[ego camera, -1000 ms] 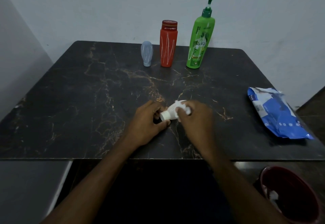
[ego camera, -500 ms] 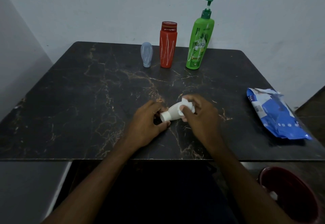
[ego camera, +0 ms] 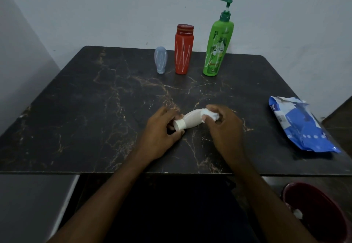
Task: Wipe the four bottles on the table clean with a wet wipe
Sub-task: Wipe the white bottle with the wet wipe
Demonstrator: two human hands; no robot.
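1. Head view: a small white bottle (ego camera: 190,119) lies tilted over the near middle of a dark marble counter (ego camera: 95,109). The left hand (ego camera: 162,130) pinches its cap end; the right hand (ego camera: 222,126) presses a bunched wet wipe (ego camera: 267,114) against its base.
2. Upright at the far edge stand a pale blue bottle (ego camera: 161,59), a red bottle (ego camera: 184,49) and a green pump bottle (ego camera: 218,46).
3. Risk, as a judgement: the damp plastic may slip from the light cap grip and roll toward the counter's near edge.
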